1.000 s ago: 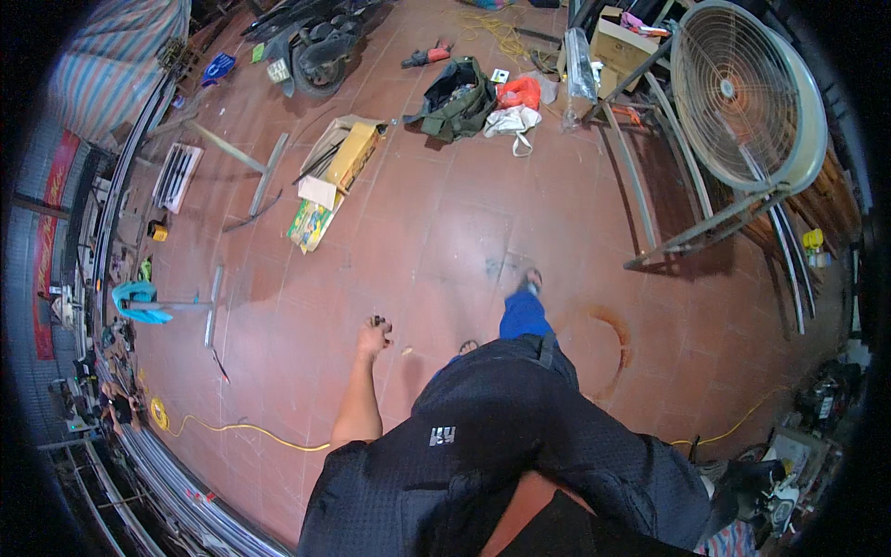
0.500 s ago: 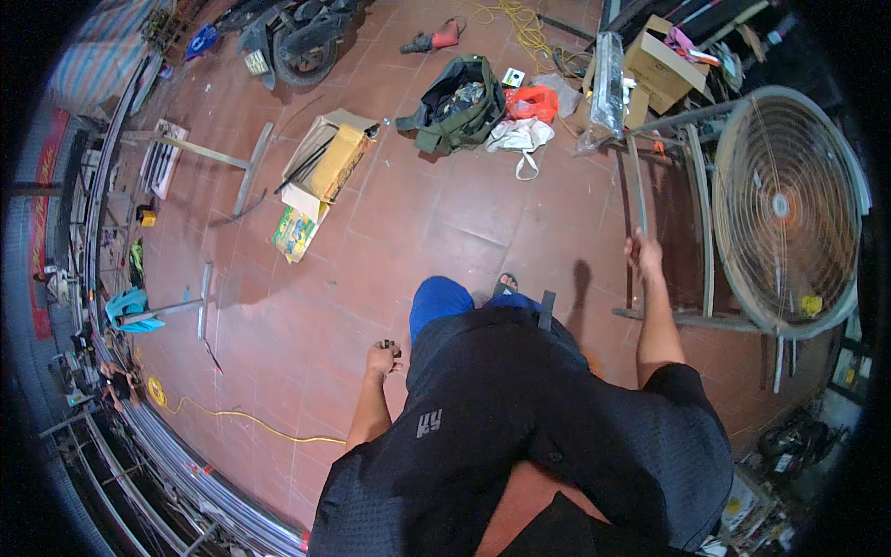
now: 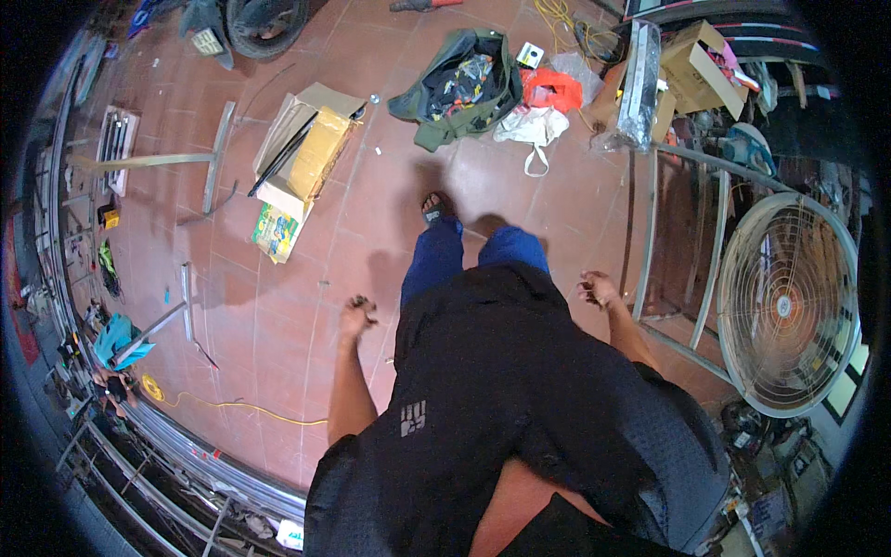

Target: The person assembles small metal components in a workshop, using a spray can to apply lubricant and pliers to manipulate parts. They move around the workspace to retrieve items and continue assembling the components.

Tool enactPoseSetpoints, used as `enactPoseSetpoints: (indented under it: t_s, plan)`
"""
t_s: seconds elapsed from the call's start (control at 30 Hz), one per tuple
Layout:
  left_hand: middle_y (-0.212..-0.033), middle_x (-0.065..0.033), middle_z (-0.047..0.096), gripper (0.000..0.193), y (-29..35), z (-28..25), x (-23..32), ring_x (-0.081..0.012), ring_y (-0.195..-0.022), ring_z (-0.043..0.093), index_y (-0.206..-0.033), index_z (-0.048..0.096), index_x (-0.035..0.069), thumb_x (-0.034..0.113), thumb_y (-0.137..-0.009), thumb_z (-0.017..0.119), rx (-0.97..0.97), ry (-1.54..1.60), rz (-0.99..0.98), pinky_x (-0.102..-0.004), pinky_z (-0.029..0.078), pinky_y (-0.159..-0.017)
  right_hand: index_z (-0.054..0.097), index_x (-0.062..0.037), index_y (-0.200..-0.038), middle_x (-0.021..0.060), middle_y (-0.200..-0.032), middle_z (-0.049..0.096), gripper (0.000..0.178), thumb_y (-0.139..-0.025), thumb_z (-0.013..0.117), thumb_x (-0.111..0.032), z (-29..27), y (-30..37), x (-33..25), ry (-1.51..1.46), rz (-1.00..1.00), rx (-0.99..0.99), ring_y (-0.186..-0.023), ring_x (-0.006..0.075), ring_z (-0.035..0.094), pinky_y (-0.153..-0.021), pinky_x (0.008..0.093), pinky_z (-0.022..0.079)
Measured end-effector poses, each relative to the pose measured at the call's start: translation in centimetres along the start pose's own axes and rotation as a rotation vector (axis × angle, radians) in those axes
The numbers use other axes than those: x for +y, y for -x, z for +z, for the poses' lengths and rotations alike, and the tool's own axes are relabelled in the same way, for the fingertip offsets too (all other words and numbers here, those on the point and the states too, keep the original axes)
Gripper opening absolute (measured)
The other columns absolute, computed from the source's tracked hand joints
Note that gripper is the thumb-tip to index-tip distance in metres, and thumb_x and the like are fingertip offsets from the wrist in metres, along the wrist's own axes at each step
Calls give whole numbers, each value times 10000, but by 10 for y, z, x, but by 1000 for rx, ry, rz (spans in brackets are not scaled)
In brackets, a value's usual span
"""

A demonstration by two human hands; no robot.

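Note:
My left hand (image 3: 356,317) hangs over the tiled floor beside my left leg, its fingers curled round a small dark thing too unclear to name. On the other side my right hand (image 3: 600,288) is off the metal frame (image 3: 647,237), with loosely bent fingers and nothing visible in them. That frame lies just to its right and joins a large round fan (image 3: 787,302) with a wire guard. One sandalled foot (image 3: 433,206) is stepped forward.
Ahead are an open cardboard box (image 3: 316,153), a dark green bag (image 3: 459,93) of small items, a red plastic bag (image 3: 551,90) and a white cloth bag (image 3: 533,126). Metal T-shaped pieces (image 3: 215,158) lie at left. A yellow cable (image 3: 251,406) crosses the floor.
My right hand has let go of the metal frame and moved left of it. I have stepped forward; the fan and frame now sit lower in view. The left hand stays curled.

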State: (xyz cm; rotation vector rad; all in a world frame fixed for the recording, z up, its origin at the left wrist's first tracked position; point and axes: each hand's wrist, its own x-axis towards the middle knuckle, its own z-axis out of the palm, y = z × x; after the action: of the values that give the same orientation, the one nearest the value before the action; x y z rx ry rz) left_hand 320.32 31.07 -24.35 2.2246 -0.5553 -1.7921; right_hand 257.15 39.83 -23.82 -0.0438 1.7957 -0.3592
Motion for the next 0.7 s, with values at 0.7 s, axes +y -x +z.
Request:
enactPoseSetpoints:
  t_s: [0.7]
  plan:
    - [-804,-51,697,214,-4,17,141,-165,-673,674,-1010,697,63,126,-810,654,-20,-258,-229,-335,532,-477,634,-92,-1005,-6,-727,624,279,-933,648,-361,-10,-55,-356,-47,-429,169,-626,115,569,-594,263,438]
